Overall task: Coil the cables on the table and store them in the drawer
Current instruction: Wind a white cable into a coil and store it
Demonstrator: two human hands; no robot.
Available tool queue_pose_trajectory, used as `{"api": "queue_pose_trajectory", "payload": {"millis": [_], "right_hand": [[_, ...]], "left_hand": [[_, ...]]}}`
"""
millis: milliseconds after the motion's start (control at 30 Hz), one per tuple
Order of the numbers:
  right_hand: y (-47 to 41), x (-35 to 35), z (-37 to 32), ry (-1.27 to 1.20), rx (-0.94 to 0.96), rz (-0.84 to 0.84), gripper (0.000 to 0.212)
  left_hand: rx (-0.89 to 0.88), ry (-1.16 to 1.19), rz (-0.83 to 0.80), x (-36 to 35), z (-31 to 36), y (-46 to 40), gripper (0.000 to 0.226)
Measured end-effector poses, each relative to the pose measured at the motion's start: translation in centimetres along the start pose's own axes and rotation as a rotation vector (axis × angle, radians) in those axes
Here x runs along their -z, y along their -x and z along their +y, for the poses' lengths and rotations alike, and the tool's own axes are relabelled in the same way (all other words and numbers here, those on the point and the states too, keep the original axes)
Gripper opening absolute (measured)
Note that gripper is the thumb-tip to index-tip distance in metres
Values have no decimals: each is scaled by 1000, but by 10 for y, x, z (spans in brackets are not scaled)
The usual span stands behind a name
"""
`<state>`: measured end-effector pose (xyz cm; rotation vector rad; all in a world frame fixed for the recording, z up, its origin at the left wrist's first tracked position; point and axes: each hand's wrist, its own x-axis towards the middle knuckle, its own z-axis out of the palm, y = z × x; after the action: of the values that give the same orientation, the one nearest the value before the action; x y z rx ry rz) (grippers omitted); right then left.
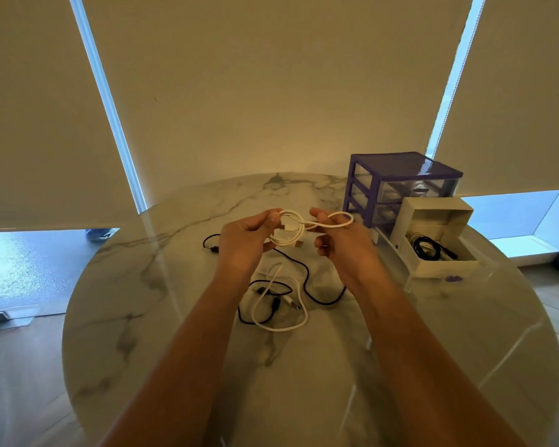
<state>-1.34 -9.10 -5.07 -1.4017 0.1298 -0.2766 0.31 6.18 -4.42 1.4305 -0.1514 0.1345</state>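
Note:
Above the round marble table (142, 317) both my hands hold a white cable (296, 225) bent into loops. My left hand (247, 238) pinches the coiled loops on the left side. My right hand (338, 243) grips a loop that sticks out to the right. Beneath my hands, on the table, lie a second white cable (299, 321) and a long black cable (309, 285), loose and tangled together. A purple drawer unit (397, 179) stands at the right. Its white drawer (433, 240) is pulled out, with a coiled black cable (428, 248) inside.
Beige roller blinds hang behind the table, with bright window strips between and below them. The wooden floor shows at the lower left and at the right. A small purple patch (454, 279) lies on the table in front of the drawer.

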Motion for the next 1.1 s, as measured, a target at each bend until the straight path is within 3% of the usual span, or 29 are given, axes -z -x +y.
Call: {"api": "queue_pose_trajectory", "payload": {"millis": [233,433,533,667,833,1100], "right_hand": [[9,-5,-7,-27,-70,-321,28],[14,-6,-11,-14,-55,-431,37],[13,-10,-7,136,26,-328,34],[12,-15,-2,91,57,-231,46],[14,-17,-2,288,69,-126,54],[0,1,13,726,85,24,25]], "left_hand": [[1,12,-11,-2,1,0,18],[-51,-18,18,2,0,-2,16],[-48,-55,0,3,-3,-4,18],[-63,-78,1,3,-5,-5,19],[-89,-76,62,3,-8,-5,18],[-95,116,273,20,-3,-18,17]]}}
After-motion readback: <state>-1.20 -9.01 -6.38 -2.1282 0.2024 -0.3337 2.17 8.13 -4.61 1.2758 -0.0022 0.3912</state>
